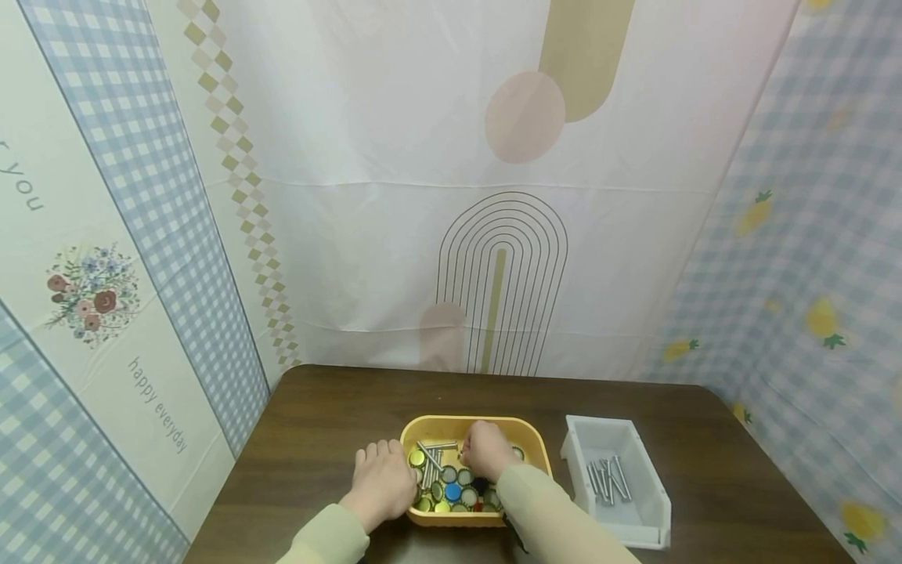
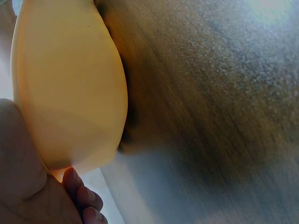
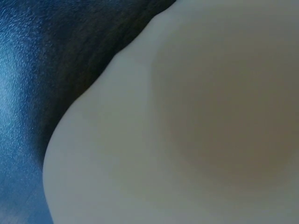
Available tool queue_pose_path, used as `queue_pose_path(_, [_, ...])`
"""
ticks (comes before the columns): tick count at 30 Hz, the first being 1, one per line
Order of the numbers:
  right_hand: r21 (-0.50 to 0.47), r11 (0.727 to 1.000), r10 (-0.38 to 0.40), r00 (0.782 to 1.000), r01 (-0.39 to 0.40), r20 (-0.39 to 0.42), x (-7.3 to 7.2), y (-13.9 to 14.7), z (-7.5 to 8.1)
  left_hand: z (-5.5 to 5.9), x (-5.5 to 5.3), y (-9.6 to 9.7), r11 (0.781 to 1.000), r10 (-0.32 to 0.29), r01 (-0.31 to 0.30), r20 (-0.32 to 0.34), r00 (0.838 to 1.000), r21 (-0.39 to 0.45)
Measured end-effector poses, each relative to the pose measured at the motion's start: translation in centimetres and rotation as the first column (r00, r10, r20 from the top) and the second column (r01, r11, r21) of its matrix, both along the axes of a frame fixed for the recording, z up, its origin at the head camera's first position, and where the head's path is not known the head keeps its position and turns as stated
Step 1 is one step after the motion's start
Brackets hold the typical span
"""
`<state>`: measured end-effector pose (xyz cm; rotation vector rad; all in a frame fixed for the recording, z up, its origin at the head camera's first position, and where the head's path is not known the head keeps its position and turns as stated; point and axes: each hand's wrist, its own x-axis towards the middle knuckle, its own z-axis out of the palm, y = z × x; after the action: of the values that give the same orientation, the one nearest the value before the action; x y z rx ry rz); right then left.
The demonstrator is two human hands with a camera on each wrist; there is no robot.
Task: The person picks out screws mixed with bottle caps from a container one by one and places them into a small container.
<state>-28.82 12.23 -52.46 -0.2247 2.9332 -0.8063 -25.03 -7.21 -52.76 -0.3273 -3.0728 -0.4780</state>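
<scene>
The left hand [image 1: 384,479] grips the left rim of a yellow bin [image 1: 451,520]; the right hand [image 1: 486,450] reaches inside, fingers curled, though I can't tell whether they pinch anything. Metal bolts [image 1: 431,457] and bottle caps [image 1: 452,492] lie in that bin, midway between the desk [image 1: 338,423]'s side edges. Nearer its right edge, a white tray [image 1: 648,536] holds more bolts [image 1: 609,481].

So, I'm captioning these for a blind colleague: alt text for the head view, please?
A person's right hand is inside a yellow rounded plastic basket of multicoloured round bottle caps and slim silver metal pieces, while the left hand grips its left side. To the right, a white rectangular plastic bin holds similar pieces.
</scene>
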Motion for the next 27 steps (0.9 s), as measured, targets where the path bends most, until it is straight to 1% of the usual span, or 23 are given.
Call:
queue_pose_path(8, [0.0,1.0,-0.002,1.0,0.002,-0.004,-0.03,0.02,-0.01,0.03,0.09,0.03,1.0,-0.001,0.001,-0.009,1.0,0.003])
queue_pose_path(15, [0.004,1.0,0.001,1.0,-0.001,-0.005,-0.14,0.11,-0.23,0.09,0.18,0.0,1.0,-0.004,0.004,-0.032,0.999,0.001])
queue_pose_path(22, [0.004,1.0,0.004,1.0,-0.004,-0.014,-0.21,0.13,-0.25,0.34,0.15,0.08,1.0,0.001,-0.001,-0.001,1.0,-0.001])
queue_pose_path(27, [0.008,1.0,0.005,1.0,-0.004,-0.016,-0.25,0.11,-0.34,0.51,0.21,0.12,1.0,0.002,-0.002,0.003,1.0,0.004])
